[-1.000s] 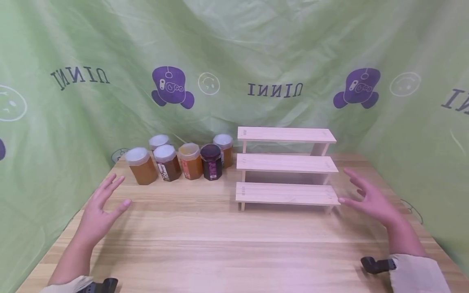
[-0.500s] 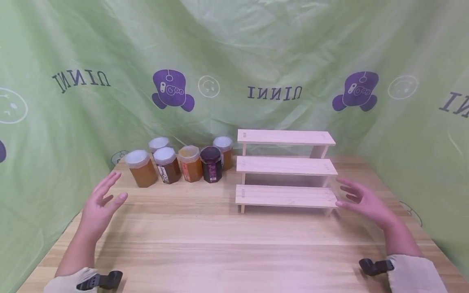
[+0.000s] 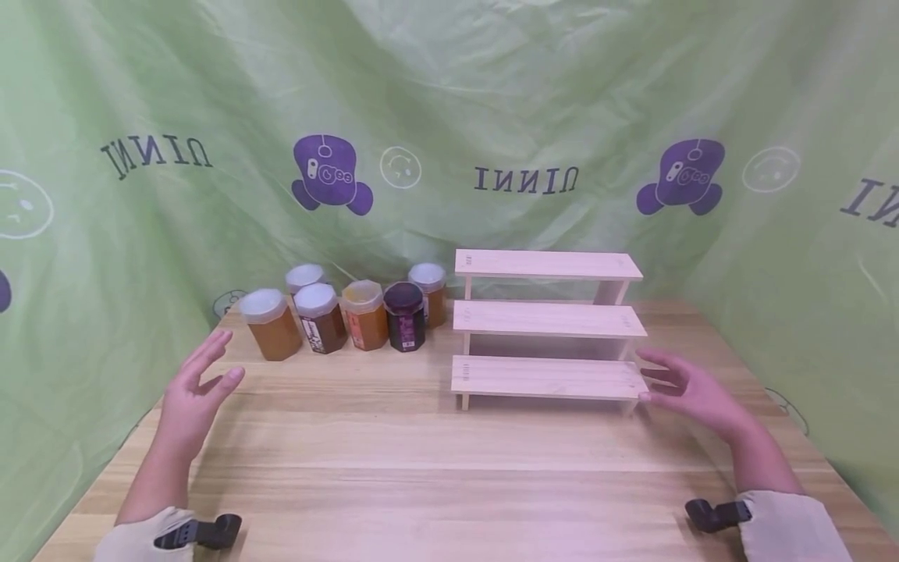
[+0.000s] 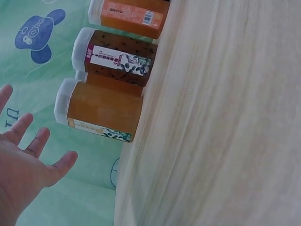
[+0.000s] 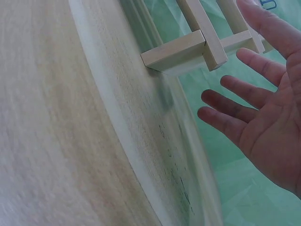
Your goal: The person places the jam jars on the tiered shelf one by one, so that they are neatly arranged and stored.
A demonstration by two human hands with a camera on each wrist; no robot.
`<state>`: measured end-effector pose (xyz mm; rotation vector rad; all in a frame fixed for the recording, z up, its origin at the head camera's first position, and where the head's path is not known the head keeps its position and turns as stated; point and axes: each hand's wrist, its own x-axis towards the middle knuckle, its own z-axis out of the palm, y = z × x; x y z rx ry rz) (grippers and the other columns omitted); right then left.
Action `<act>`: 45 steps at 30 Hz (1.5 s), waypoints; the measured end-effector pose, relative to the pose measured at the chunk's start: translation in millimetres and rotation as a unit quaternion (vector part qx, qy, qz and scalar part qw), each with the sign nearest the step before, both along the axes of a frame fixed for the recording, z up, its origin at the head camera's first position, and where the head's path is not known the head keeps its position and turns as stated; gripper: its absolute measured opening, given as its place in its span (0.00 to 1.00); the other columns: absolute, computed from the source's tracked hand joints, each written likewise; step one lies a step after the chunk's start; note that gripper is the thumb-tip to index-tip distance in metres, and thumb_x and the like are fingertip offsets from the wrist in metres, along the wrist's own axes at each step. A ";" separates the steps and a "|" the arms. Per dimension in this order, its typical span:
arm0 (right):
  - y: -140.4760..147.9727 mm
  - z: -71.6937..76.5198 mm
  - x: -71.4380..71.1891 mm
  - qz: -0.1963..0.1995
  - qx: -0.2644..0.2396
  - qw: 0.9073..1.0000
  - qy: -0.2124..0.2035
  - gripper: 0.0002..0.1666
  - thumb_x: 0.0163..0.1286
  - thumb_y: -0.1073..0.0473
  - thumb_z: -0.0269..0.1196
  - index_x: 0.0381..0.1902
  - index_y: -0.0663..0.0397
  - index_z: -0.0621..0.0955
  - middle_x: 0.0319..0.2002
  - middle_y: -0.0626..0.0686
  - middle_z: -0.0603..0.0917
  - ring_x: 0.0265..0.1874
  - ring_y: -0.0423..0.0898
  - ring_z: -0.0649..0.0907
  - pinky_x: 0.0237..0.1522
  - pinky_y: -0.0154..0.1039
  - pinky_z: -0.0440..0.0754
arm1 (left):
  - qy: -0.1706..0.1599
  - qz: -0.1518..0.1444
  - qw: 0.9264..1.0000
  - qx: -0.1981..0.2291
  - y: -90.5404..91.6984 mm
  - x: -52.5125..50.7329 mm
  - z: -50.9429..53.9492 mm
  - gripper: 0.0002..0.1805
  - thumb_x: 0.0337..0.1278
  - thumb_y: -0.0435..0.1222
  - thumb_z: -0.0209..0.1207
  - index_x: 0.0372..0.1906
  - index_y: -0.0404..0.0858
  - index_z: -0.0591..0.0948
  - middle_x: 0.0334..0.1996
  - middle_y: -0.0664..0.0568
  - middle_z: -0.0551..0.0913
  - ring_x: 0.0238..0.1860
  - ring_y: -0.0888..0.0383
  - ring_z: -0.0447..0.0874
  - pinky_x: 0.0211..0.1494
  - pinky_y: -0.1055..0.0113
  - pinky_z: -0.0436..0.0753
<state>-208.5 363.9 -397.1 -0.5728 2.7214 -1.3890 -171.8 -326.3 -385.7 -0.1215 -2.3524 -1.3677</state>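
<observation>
My left hand (image 3: pixel 191 406) hovers over the table's left side, fingers spread and relaxed, holding nothing. Nearest to it stands an amber jar (image 3: pixel 275 336) with a white lid; the left wrist view shows a gap between the hand and this jar (image 4: pixel 104 110). Beside it are a dark brown jar (image 3: pixel 325 328), an orange jar (image 3: pixel 367 324) and a dark purple jar (image 3: pixel 405 320). My right hand (image 3: pixel 702 398) is at the right end of a three-tier wooden shelf (image 3: pixel 548 378), fingers extended and empty. Whether its thumb touches the lowest tier, I cannot tell.
Two more white-lidded jars stand behind the front row, one at the left (image 3: pixel 305 275) and one at the right (image 3: pixel 434 300). The wooden table (image 3: pixel 435 484) reaches back to a green printed curtain (image 3: pixel 449 94), which also hangs along both sides.
My right hand has moved slightly left and down, closer to the shelf's end. My left hand's fingers have drawn in a little and its forearm has shifted right. Jars and shelf stay put.
</observation>
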 end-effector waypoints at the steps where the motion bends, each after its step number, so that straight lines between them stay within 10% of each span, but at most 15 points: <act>1: 0.0 -0.1 -0.2 0.003 -0.005 1.000 -0.002 0.43 0.66 0.62 0.66 0.72 0.67 0.59 0.66 0.74 0.64 0.60 0.69 0.71 0.53 0.29 0.76 | -0.001 -0.002 1.000 0.005 0.0 -0.8 0.1 0.32 0.69 0.35 0.56 0.75 0.46 0.62 0.75 0.62 0.55 0.67 0.66 0.59 0.50 0.88 0.69; 10: 1.4 0.1 -2.5 -0.005 0.002 1.000 -0.010 0.42 0.65 0.60 0.67 0.72 0.63 0.62 0.65 0.69 0.69 0.53 0.32 0.76 0.50 0.29 0.76 | -0.005 -0.006 0.999 0.034 3.2 -12.0 5.6 0.33 0.67 0.35 0.58 0.74 0.46 0.63 0.75 0.55 0.57 0.66 0.65 0.60 0.49 0.87 0.71; 24: 2.0 -1.7 -11.4 -0.017 -0.023 0.998 -0.057 0.41 0.64 0.58 0.68 0.70 0.64 0.64 0.59 0.69 0.75 0.48 0.36 0.81 0.47 0.34 0.81 | -0.045 0.017 0.997 0.058 -3.6 -35.0 6.6 0.36 0.66 0.40 0.60 0.75 0.49 0.60 0.74 0.62 0.58 0.70 0.59 0.60 0.49 0.87 0.70; 31: 0.6 -4.4 -14.1 -0.008 -0.048 0.996 -0.069 0.40 0.64 0.62 0.68 0.69 0.69 0.64 0.58 0.72 0.75 0.47 0.37 0.82 0.46 0.35 0.82 | -0.071 0.017 0.993 0.087 -12.8 -41.0 3.1 0.36 0.66 0.42 0.60 0.76 0.53 0.59 0.75 0.60 0.58 0.70 0.59 0.59 0.69 0.72 0.62; 37: 4.4 -8.6 -15.5 0.003 -0.067 0.995 -0.078 0.41 0.62 0.67 0.67 0.68 0.73 0.63 0.57 0.75 0.74 0.46 0.38 0.83 0.46 0.36 0.83 | -0.071 0.016 0.991 0.117 -11.1 -44.0 -1.1 0.37 0.64 0.41 0.62 0.75 0.52 0.61 0.74 0.58 0.60 0.68 0.60 0.62 0.55 0.86 0.68; 45: 5.9 -8.5 -15.1 0.007 -0.064 0.994 -0.094 0.44 0.60 0.67 0.68 0.69 0.73 0.61 0.57 0.74 0.74 0.47 0.39 0.83 0.47 0.35 0.82 | -0.089 0.039 0.986 0.133 -8.5 -53.4 -1.6 0.39 0.62 0.44 0.63 0.75 0.55 0.59 0.74 0.56 0.59 0.71 0.54 0.58 0.74 0.58 0.58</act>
